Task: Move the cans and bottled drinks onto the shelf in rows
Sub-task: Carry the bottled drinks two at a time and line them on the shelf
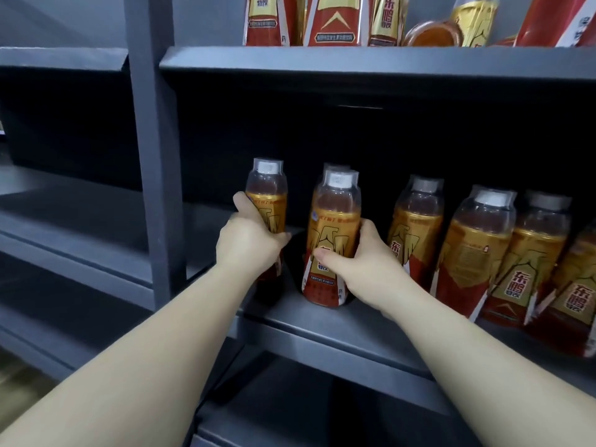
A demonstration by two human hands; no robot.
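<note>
Head cam: L hand [248,243] grips left bottle [267,201], base hidden; R hand [361,266] grips front bottle [333,221], prob. hiding another bottle [337,167].

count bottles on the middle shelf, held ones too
7 visible: a bottle in the left hand, a second bottle in the right hand, one behind that, four further right. More may hide behind.

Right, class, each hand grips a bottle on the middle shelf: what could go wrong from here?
The right hand grips the front bottle, ahead of a rear bottle; pushed back, it could topple that one. The left hand holds the end bottle near the shelf edge; it might slip off.
</note>
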